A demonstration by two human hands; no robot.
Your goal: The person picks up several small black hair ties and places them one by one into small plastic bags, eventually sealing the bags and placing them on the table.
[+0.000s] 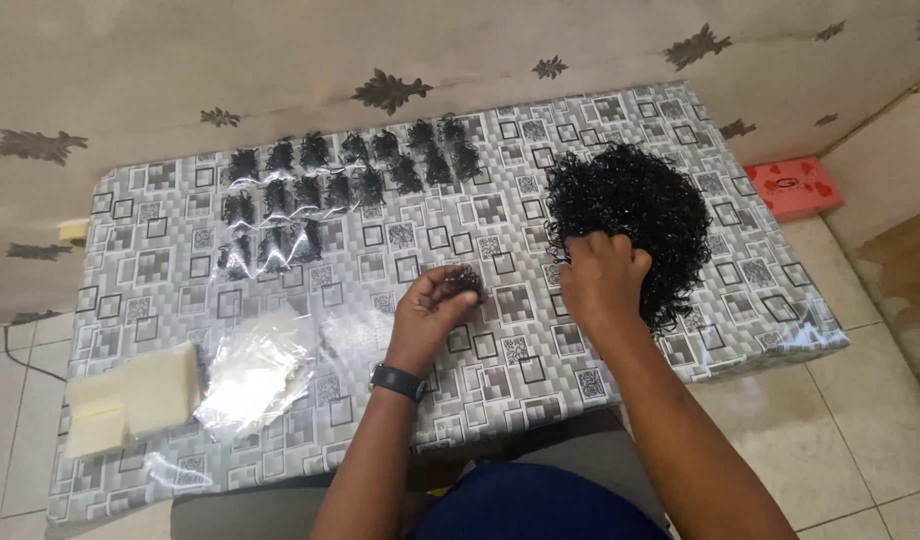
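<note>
1. Left hand [435,305]: raised just above the table [500,350], fingers pinched together on a small clump of black rings [467,281] at the fingertips; a dark wristwatch [397,381] sits on the wrist
2. Right hand [602,280]: fingers curled down into the near edge of the large black pile [635,215], knuckles toward the camera; whether it has closed on any pieces cannot be told
3. Near left corner of the table: a stack of pale yellow sheets [130,400], and just beside it on the right a heap of empty clear plastic bags [255,370]
4. Table surface: covered with a grey cloth printed in squares, glossy under clear film
5. Large black pile: loose tangled small black pieces, lying on the right half of the table, beyond the right hand
6. Far left of the table: rows of small clear packets [325,190], each holding a black clump, laid side by side
7. On the floor beyond the right end of the table: a red box [795,187], against the wall
</note>
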